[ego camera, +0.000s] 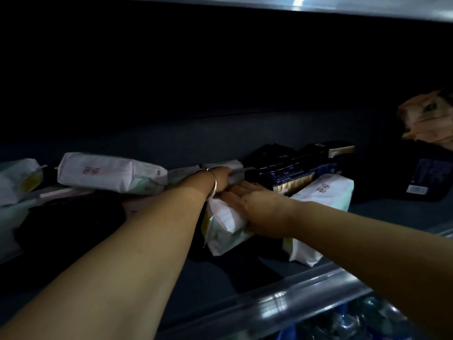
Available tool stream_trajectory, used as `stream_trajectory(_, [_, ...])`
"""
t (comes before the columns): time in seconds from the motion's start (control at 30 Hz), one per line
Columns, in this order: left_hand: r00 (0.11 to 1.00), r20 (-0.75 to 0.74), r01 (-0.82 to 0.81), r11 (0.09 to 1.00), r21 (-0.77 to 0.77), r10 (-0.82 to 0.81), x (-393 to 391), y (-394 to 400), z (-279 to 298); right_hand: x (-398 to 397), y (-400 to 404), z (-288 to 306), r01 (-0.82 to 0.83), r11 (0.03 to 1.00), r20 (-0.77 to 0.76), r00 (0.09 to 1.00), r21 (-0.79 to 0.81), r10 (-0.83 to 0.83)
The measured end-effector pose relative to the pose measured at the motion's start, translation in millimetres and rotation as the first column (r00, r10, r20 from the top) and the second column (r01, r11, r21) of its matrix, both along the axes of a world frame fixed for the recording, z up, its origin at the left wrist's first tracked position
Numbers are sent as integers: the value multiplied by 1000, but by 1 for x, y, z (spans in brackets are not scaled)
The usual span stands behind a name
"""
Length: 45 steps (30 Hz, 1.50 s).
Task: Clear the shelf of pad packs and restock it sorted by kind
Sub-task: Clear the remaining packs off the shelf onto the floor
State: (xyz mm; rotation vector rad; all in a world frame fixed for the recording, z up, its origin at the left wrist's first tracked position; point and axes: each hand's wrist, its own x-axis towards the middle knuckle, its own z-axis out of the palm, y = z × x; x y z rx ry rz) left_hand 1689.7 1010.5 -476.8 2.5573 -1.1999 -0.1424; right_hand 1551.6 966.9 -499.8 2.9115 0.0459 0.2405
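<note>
Both hands reach into the dark shelf, head view only. Left hand, bangle on the wrist, looks curled round a pale pack deep in the pile; fingers mostly hidden, so grip isn't certain. Right hand lies fingers straight over a white pack, pressing it, thumb side under the pack's edge. Another white pack stands just beside it on the right, a longer white pack lies to the left, dark boxed packs sit behind. Packs prob light, soft, squashy w/ slick film wrap: likely to slide or sag if pinched at a corner. Better to grab across the middle, or scoop several together.
</note>
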Motion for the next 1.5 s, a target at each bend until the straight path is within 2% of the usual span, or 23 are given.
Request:
stream_trajectory(0.17, [993, 65, -96, 995, 17, 95, 2, -8, 2, -1, 1, 1, 2, 999, -9, 1000, 52, -2])
stream_trajectory(0.33, [985, 174, -40, 979, 202, 4, 17, 12, 4, -2, 4, 1, 31, 997, -16, 999, 64, -30])
stream_trajectory(0.4, [983, 173, -93, 971, 219, 55, 20, 26, 4, -2, 7, 1, 56, 996, -33, 998, 63, -54])
stream_trajectory(0.5, [974, 215, -115, 968, 222, 66, 2, 54, 11, -6, 14, 2, 78, 997, -18, 997, -8, -79])
stream_trajectory(0.67, [954, 292, -144, 961, 234, 72, -24, 83, 19, -26, 38, 7, 77, 981, 107, 992, -178, -59])
stream_trajectory(0.83, [947, 290, -209, 949, 235, 137, -67, 115, 37, -63, 63, 18, 41, 983, 161, 987, -179, -12])
stream_trajectory(1.0, [944, 261, -241, 961, 134, 200, -112, 156, 40, -113, 86, 22, 2, 991, 181, 983, -131, 22])
stream_trajectory(1.27, [938, 213, -301, 948, 101, 275, -182, 214, 35, -191, 116, 3, -190, 976, 54, 979, -103, 197])
stream_trajectory(1.4, [958, 185, -240, 966, 93, 220, -203, 228, 35, -214, 126, -14, -248, 964, -43, 969, -97, 245])
stream_trajectory(1.5, [970, 162, -207, 967, 149, 183, -220, 238, 35, -224, 128, -33, -256, 964, -126, 961, -71, 246])
